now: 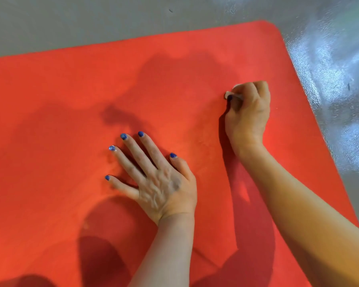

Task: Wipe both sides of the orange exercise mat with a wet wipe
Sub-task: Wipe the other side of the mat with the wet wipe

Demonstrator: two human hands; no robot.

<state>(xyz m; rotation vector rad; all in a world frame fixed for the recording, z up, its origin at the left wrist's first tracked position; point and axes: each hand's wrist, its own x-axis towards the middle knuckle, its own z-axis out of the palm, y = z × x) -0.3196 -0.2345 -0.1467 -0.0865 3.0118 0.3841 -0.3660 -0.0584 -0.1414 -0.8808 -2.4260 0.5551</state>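
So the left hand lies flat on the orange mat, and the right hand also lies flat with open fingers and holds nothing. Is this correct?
Not quite. The left hand does lie flat on the mat, but the right hand is not flat: its fingers are curled round a bunched wipe, pressed to the mat near the far corner. The head view shows this.

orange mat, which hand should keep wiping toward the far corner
Right. The right hand already grips the wet wipe on the orange mat, nearer the far corner. The left hand lies flat with fingers spread, bracing the mat.
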